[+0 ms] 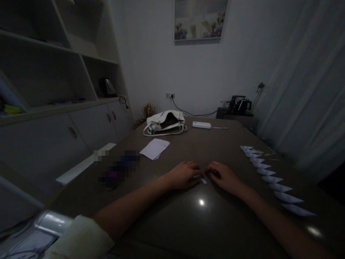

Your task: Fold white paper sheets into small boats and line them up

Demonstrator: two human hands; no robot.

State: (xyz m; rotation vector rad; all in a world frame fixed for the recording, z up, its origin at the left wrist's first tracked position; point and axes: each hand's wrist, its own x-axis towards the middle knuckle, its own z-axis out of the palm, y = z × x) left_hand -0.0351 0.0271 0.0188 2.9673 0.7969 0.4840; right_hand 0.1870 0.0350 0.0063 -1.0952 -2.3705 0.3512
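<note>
The surface is smooth and glossy, with a bright glare on it. The small folded piece is paper, as are the matt, flat sheets and the creased boats. The bag looks like soft leather, the white device smooth plastic, the curtain thin cloth, the cupboard handle metal.

The head view looks forward and down across the table toward the far wall.
</note>
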